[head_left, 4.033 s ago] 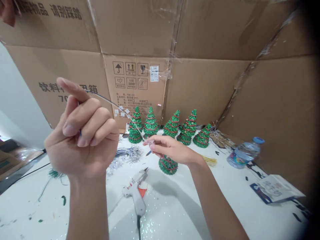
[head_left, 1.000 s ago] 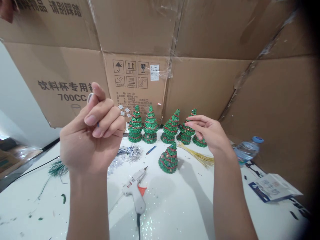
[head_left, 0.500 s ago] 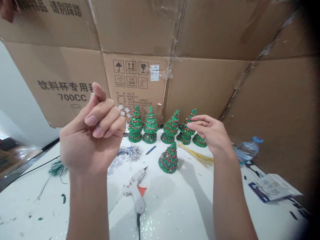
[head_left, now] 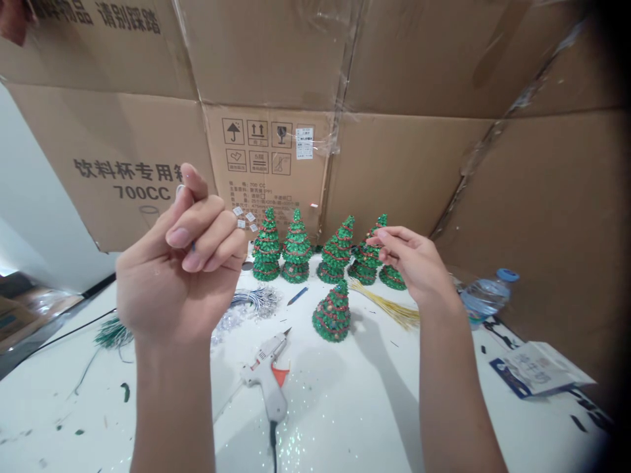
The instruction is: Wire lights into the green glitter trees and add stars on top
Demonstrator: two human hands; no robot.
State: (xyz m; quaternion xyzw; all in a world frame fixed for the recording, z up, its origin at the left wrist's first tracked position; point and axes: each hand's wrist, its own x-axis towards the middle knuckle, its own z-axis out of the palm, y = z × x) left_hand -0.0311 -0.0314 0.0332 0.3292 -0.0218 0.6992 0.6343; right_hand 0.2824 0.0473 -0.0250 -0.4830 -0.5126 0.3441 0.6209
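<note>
My left hand (head_left: pixel 185 263) is raised palm toward me, thumb and forefinger pressed together and the other fingers curled in. A tiny dark blue bit shows between its fingers; whatever is pinched is too small to name. My right hand (head_left: pixel 417 259) is held up at the right, fingertips drawn together, with any held thing too small to make out. Behind its fingertips stands a green beaded Christmas tree (head_left: pixel 365 269). Nearer, between my hands, another small Christmas tree (head_left: pixel 331 315) with red garland stands upright on the white table (head_left: pixel 345 407).
A white hot glue gun (head_left: pixel 269 374) lies in front, its cord running toward me. Behind are several more trees, a blue pen-like stick (head_left: pixel 298 295), yellow cords (head_left: pixel 389 305) and blue-white cords (head_left: pixel 251 297). A water bottle (head_left: pixel 488 295) stands right. Cardboard (head_left: pixel 276 72) walls the back.
My right hand's fingertips have shifted slightly, the fingers parting a little. My left hand holds almost the same pose, and the things on the table have not moved.
</note>
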